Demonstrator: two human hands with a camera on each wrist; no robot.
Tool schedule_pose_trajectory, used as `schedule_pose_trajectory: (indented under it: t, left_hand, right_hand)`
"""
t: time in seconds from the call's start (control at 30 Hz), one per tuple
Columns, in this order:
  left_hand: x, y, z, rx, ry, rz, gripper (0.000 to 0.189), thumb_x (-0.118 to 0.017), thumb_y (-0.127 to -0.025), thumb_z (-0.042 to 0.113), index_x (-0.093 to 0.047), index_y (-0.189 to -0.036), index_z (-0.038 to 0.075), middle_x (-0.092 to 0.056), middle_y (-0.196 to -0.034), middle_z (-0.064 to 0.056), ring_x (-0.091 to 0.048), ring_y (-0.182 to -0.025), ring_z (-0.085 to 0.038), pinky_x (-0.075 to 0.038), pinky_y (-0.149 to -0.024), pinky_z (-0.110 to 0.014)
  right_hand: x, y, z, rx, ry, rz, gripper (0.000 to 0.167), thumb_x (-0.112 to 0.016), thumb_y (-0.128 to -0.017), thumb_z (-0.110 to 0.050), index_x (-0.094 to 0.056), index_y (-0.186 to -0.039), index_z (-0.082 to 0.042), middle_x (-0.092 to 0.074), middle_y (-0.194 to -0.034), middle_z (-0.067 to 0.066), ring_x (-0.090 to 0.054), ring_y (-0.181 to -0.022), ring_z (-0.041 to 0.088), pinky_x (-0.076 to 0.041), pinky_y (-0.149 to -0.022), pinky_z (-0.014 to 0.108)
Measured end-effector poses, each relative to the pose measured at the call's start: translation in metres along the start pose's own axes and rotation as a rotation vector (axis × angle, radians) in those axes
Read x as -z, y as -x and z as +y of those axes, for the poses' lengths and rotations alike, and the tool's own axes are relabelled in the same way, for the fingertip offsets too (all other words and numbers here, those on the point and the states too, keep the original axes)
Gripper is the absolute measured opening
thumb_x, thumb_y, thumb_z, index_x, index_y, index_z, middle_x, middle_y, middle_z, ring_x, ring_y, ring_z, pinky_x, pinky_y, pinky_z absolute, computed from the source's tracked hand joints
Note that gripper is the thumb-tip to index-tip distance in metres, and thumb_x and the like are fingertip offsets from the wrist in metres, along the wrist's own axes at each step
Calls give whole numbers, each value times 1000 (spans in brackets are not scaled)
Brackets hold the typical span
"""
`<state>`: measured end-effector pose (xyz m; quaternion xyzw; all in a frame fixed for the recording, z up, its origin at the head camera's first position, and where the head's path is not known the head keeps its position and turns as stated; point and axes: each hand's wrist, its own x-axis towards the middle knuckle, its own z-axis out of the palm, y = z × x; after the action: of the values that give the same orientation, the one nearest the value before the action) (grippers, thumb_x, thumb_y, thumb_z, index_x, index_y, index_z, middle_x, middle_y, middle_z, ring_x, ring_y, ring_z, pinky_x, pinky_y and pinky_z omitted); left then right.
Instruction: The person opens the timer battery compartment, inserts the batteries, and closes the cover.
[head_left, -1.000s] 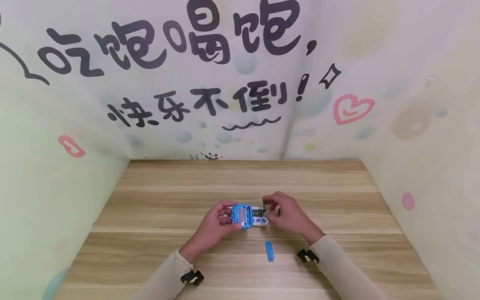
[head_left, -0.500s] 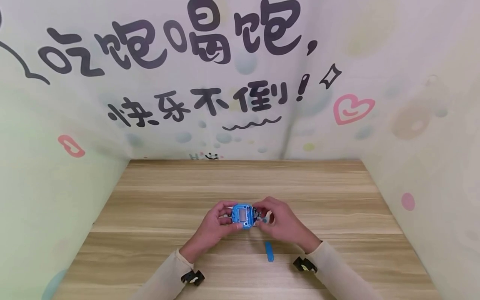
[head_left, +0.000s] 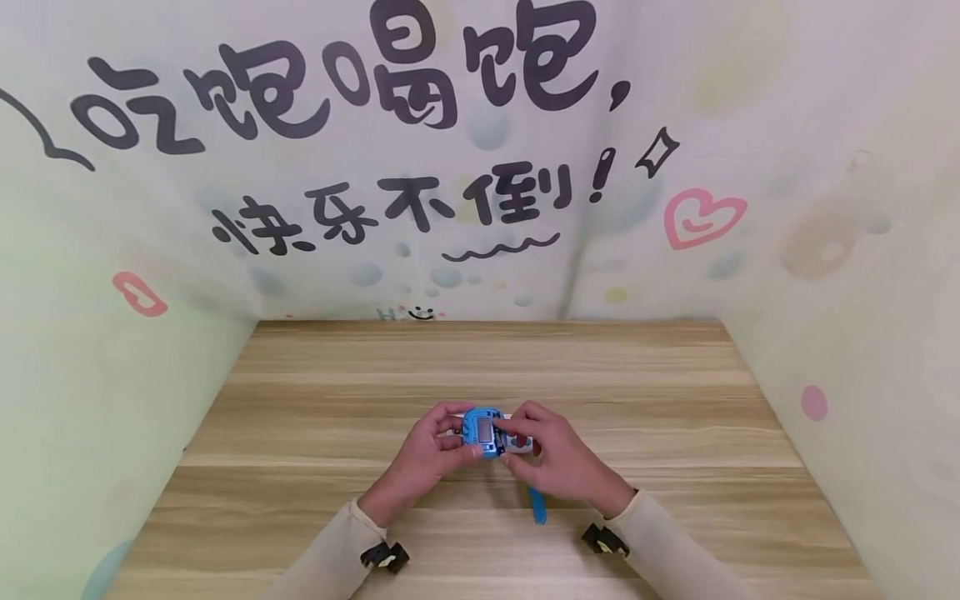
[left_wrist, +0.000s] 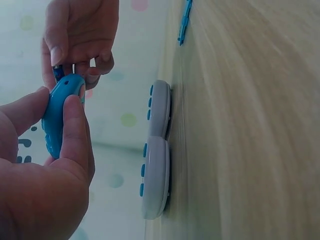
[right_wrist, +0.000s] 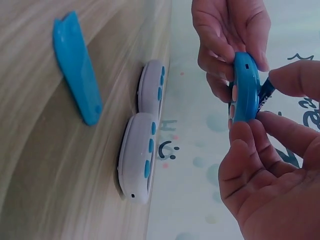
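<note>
My left hand (head_left: 423,454) holds a blue digital timer (head_left: 480,427) above the table, thumb on one side and fingers on the other. Its back faces up, showing a pale label and an uncovered battery slot. Thumb and fingertips of my right hand (head_left: 558,454) pinch a small dark battery (right_wrist: 266,92) at the timer's back, tilted against the slot edge. In the left wrist view the battery (left_wrist: 58,73) sticks out past the blue casing. A long blue battery cover (right_wrist: 77,67) lies loose on the table, nearer me.
Two white timers (right_wrist: 136,155) with blue buttons lie close together on the wooden table (head_left: 337,367), just under the hands. Patterned fabric walls (head_left: 840,333) with large printed lettering enclose the table at the back and sides.
My right hand has moved left with the battery, from above the white timer's display to the blue timer's back. My left hand has kept its grip on the blue timer in the same place.
</note>
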<state>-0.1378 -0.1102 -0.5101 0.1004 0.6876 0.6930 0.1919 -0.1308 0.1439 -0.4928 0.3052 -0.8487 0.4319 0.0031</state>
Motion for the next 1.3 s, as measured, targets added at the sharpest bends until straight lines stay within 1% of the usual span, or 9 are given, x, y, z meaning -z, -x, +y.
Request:
schedule_pose_trajectory:
  t: [0.17, 0.3, 0.43, 0.57, 0.73, 0.83, 0.97, 1.2, 1.3]
  left_hand:
    - [1, -1, -1, -1, 26, 1, 67, -83, -93, 15, -49, -151, 8, -62, -131, -21, -70, -104, -19, -64, -86, -27]
    - [1, 1, 2, -6, 39, 2, 67, -83, -93, 14, -49, -151, 8, -62, -131, -20, -69, -104, -19, -64, -86, -28]
    - [1, 2, 2, -9, 42, -3, 67, -82, -94, 14, -48, -151, 8, -62, -131, -20, -68, -105, -19, -64, -87, -29]
    - [1, 3, 2, -15, 38, -15, 66, -82, -94, 13, -48, -151, 8, -62, -131, -20, -68, -105, -20, -64, -87, -29]
    - [0, 5, 3, -33, 17, -37, 66, -82, -94, 15, -49, -151, 7, -62, -132, -22, -69, -104, -21, -64, -88, -30]
    - [-2, 6, 3, -43, 4, -45, 66, -83, -93, 15, -50, -150, 6, -63, -132, -24, -70, -104, -20, -64, -88, -30]
    - [-4, 7, 3, -46, -12, -42, 65, -82, -94, 12, -50, -150, 4, -63, -131, -24, -70, -102, -19, -64, -87, -29]
    - [-6, 10, 3, -39, -49, -23, 66, -83, -92, 12, -51, -149, 5, -64, -128, -21, -70, -100, -20, -62, -84, -25]
    - [-7, 11, 4, -44, -63, -20, 65, -84, -92, 12, -53, -148, 6, -64, -127, -20, -69, -98, -21, -61, -83, -24]
  right_hand:
    - [0, 0, -2, 10, 4, 6, 41, -79, -96, -24, -74, -134, -10, -63, -107, 0, -61, -89, 17, -58, -67, 29]
    - [1, -1, -3, -12, 12, 15, 39, -76, -99, -32, -74, -133, -13, -64, -110, 1, -63, -90, 19, -59, -67, 29]
    - [3, -2, -4, -17, 16, 28, 42, -79, -97, -28, -70, -136, -14, -65, -117, -1, -67, -92, 22, -61, -69, 30]
    - [4, -3, -3, -26, -15, 11, 48, -80, -96, -25, -66, -140, -14, -67, -129, 0, -73, -99, 24, -64, -72, 30]
    - [3, -5, -3, -28, -34, -16, 53, -78, -96, -22, -62, -145, -11, -68, -138, 3, -73, -101, 15, -65, -78, 31]
    - [2, -5, -3, -20, -50, -15, 54, -77, -93, -16, -63, -144, -7, -70, -135, 6, -72, -97, 10, -66, -79, 33]
    - [0, -5, -3, -32, -73, -5, 51, -78, -90, -12, -67, -139, -5, -73, -130, 6, -73, -94, 7, -66, -80, 35]
    - [-3, -4, -4, -62, -126, 27, 50, -82, -85, -8, -69, -134, -9, -75, -121, 4, -73, -93, 9, -66, -84, 45]
    - [-4, -3, -2, -68, -160, 23, 51, -83, -83, -5, -68, -132, -10, -75, -117, 4, -73, -92, 11, -65, -84, 46]
